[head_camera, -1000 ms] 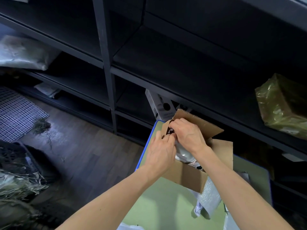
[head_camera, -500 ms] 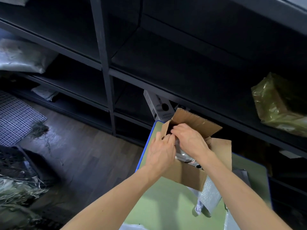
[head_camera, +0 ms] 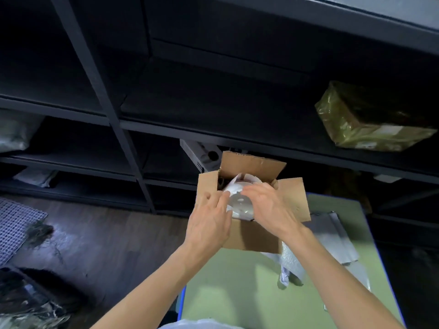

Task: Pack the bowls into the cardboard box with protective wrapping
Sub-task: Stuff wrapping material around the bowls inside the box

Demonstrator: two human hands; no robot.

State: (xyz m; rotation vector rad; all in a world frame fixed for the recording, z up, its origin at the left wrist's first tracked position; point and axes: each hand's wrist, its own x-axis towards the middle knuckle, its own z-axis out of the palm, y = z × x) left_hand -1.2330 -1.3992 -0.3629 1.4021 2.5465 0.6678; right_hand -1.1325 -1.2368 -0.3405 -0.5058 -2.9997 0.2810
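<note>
An open cardboard box stands on the far left part of a green table, flaps spread. Inside it sits a white bowl bundle in pale wrapping, its rounded surface showing between my hands. My left hand lies over the box's near left corner, fingers stretched toward the wrapping's left edge. My right hand reaches over the box from the right, fingers extended onto the top of the wrapped bowl. Whether any finger pinches the wrap is not visible.
Loose bubble wrap and grey sheets lie right of the box. Dark shelving rises close behind, holding a white carton and a yellow-wrapped parcel. Dark wooden floor lies to the left.
Both hands have drawn back from the box's far left corner toward its middle, and the white wrapped bowl now shows between them. The view has shifted upward a little.
</note>
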